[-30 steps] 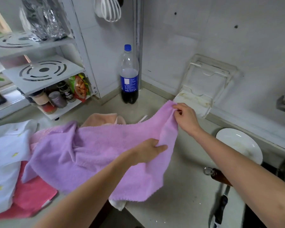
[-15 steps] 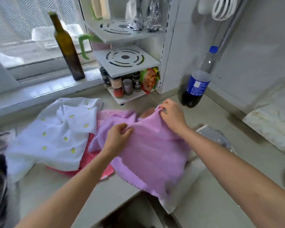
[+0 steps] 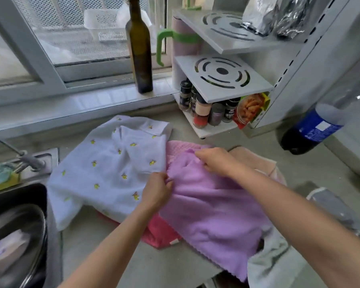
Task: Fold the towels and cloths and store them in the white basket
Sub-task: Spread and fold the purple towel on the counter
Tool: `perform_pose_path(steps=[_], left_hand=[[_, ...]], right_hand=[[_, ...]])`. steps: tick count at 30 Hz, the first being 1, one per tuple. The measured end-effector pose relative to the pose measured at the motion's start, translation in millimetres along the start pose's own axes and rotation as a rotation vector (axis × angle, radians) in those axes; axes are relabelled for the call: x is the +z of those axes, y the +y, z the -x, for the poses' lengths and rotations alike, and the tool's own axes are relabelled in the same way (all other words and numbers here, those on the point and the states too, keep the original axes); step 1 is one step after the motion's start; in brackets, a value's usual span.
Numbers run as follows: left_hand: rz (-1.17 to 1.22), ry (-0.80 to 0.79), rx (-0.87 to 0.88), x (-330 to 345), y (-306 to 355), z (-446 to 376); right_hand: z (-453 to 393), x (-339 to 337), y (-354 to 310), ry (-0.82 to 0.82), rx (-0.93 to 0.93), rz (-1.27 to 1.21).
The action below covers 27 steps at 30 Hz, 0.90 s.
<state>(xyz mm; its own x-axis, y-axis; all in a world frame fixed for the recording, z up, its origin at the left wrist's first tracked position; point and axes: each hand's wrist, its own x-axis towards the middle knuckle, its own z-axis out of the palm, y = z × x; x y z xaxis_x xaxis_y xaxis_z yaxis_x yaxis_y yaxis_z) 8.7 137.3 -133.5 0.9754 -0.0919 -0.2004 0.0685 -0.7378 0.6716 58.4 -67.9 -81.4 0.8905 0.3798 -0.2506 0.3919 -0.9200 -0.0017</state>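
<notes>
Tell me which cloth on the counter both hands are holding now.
The purple towel: the left hand and right hand pinch its far edge. The white banana-print cloth and the red cloth lie untouched.

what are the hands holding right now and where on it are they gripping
Both hands hold the purple terry towel along its far folded edge: the left hand pinches the left corner, the right hand grips the right corner.

Both bare forearms reach in from the bottom edge toward the frame's centre. The left hand (image 3: 157, 191) pinches fabric with curled fingers; the right hand (image 3: 215, 161), slightly higher and further right, grips with knuckles up.
</notes>
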Motion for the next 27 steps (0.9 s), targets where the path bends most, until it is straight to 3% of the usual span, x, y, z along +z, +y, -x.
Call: perform_pose_path(steps=[11,17,21,24,27], left_hand=[[0.08,-0.099,-0.102,11,1,-5],[0.184,0.052,-0.002,2,21,7],[0.229,0.166,0.075,-5,36,16],[0.193,0.173,0.108,-9,46,26],[0.111,0.121,0.123,-12,58,34]], right_hand=[[-32,39,31,-0.173,0.061,-0.168],[-34,41,33,-0.337,0.2,-0.264],[-25,37,45,-0.201,0.3,-0.382],[-6,28,59,-0.079,0.302,-0.422],[21,22,82,0.149,0.369,-0.486]])
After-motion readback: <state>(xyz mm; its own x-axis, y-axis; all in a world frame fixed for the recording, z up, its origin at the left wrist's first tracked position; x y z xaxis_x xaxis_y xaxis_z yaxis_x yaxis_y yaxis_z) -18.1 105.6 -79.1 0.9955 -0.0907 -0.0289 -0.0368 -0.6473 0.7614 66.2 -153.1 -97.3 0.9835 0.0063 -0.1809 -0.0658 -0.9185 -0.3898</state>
